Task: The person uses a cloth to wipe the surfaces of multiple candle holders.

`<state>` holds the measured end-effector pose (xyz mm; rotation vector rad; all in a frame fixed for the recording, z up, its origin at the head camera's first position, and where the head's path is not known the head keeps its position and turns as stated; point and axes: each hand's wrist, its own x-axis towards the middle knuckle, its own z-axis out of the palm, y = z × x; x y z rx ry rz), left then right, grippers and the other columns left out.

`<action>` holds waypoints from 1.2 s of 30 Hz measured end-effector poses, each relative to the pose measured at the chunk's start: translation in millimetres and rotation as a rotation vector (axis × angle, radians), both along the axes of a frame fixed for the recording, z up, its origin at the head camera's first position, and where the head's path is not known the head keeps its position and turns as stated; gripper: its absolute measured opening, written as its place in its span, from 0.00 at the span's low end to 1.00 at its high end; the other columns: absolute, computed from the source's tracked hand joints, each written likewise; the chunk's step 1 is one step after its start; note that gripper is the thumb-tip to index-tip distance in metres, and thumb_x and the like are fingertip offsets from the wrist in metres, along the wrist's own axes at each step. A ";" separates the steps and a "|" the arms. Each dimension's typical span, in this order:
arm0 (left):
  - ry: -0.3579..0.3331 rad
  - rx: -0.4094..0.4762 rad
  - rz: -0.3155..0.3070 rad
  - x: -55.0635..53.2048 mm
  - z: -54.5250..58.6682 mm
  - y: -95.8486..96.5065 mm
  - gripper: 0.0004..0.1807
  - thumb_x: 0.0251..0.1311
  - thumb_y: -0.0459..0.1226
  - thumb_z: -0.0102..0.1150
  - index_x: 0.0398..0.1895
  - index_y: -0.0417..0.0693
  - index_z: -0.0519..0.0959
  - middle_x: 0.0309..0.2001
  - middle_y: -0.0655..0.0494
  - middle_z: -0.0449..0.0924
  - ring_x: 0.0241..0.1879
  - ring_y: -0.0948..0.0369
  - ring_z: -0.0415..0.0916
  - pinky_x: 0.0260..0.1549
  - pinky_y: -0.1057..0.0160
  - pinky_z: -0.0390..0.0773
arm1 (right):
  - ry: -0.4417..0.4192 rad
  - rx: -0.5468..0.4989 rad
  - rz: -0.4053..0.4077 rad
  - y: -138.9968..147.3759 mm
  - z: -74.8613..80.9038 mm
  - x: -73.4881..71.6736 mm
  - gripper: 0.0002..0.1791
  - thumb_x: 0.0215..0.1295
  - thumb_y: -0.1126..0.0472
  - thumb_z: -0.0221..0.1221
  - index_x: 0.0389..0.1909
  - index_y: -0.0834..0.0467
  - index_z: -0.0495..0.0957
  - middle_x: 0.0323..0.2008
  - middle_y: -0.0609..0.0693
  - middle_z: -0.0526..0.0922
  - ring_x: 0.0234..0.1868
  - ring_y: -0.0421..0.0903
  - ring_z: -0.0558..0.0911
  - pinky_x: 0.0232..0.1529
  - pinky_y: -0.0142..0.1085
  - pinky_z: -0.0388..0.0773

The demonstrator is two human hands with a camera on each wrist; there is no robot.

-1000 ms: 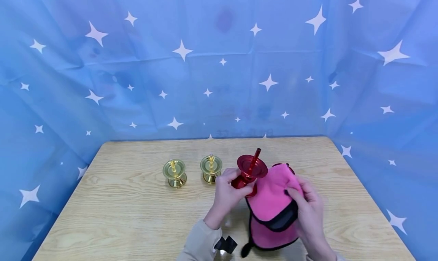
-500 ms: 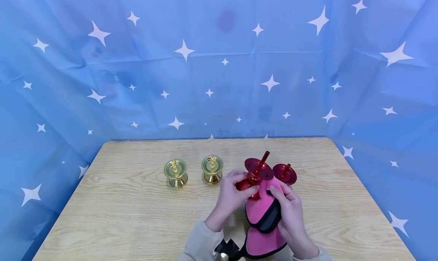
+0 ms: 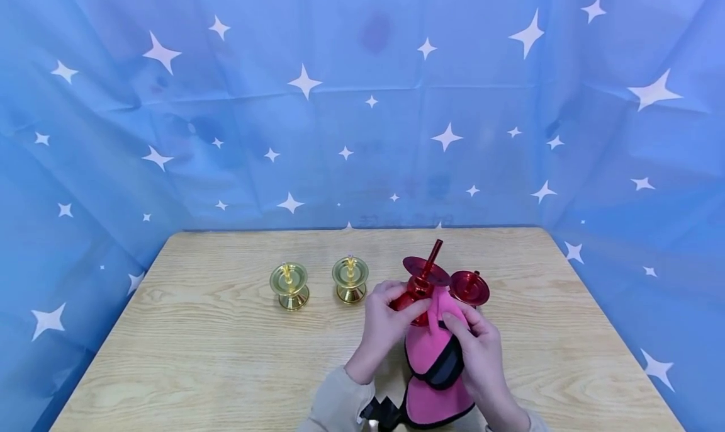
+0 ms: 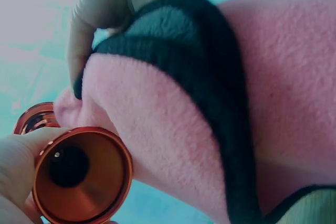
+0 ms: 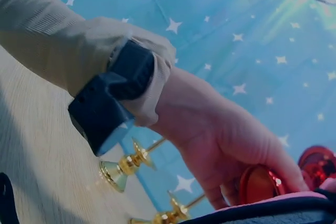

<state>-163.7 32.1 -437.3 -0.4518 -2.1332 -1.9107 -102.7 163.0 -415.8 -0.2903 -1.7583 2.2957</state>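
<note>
My left hand [image 3: 385, 325] grips a shiny red candle holder [image 3: 426, 271] by its lower body, its dish tilted and its spike leaning to the right. In the left wrist view the hollow underside of its base [image 4: 100, 192] faces the camera. My right hand [image 3: 478, 350] pinches a pink cloth [image 3: 426, 347] with black edging and a dark grey patch, bunched up against the red holder. The cloth's lower part hangs toward the table's front. Just behind the right hand stands a second red candle holder [image 3: 471, 287], its base hidden.
Two gold candle holders [image 3: 290, 282] stand upright to the left on the wooden table [image 3: 198, 350]. A blue curtain [image 3: 362, 136] with white stars hangs behind the table. A black wrist camera [image 5: 105, 108] sits on the left sleeve.
The right hand and cloth have moved left, uncovering the second red candle holder. The held candle holder has shifted slightly right and its dish tilts more.
</note>
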 end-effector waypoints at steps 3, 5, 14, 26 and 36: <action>-0.007 0.057 0.012 -1.0 1.4 0.2 0.13 0.44 0.36 0.72 0.36 0.42 0.86 0.36 0.50 0.82 0.39 0.57 0.73 0.33 0.67 0.75 | 0.013 0.021 -0.003 -1.2 0.4 3.1 0.10 0.61 0.70 0.58 0.37 0.54 0.84 0.38 0.44 0.82 0.38 0.36 0.78 0.35 0.27 0.77; -0.009 0.088 0.009 -1.4 1.6 0.3 0.13 0.44 0.36 0.72 0.36 0.43 0.86 0.36 0.51 0.82 0.40 0.56 0.73 0.34 0.66 0.74 | 0.003 -0.023 0.005 -1.0 -0.6 3.9 0.10 0.62 0.69 0.57 0.37 0.53 0.83 0.37 0.44 0.82 0.37 0.36 0.79 0.36 0.28 0.77; -0.030 0.120 0.010 5.0 19.7 2.2 0.10 0.44 0.32 0.71 0.33 0.38 0.86 0.34 0.48 0.82 0.38 0.59 0.73 0.33 0.67 0.74 | -0.049 -0.404 0.097 1.5 -11.1 1.1 0.11 0.68 0.67 0.50 0.35 0.52 0.81 0.35 0.44 0.82 0.38 0.37 0.81 0.40 0.29 0.78; 0.086 -0.059 0.040 -6.4 4.5 1.5 0.12 0.48 0.40 0.69 0.36 0.46 0.86 0.34 0.53 0.81 0.36 0.59 0.74 0.31 0.68 0.74 | -0.112 -0.486 0.198 -2.5 -13.4 -0.3 0.11 0.71 0.66 0.44 0.36 0.53 0.75 0.37 0.44 0.79 0.41 0.36 0.78 0.44 0.29 0.76; 0.226 -0.126 -0.129 -11.1 2.4 -6.0 0.15 0.48 0.34 0.61 0.42 0.39 0.80 0.40 0.47 0.78 0.39 0.57 0.74 0.34 0.68 0.74 | -0.097 -0.610 0.232 -5.9 -9.8 2.1 0.11 0.72 0.66 0.41 0.39 0.54 0.73 0.38 0.45 0.78 0.41 0.38 0.78 0.45 0.29 0.75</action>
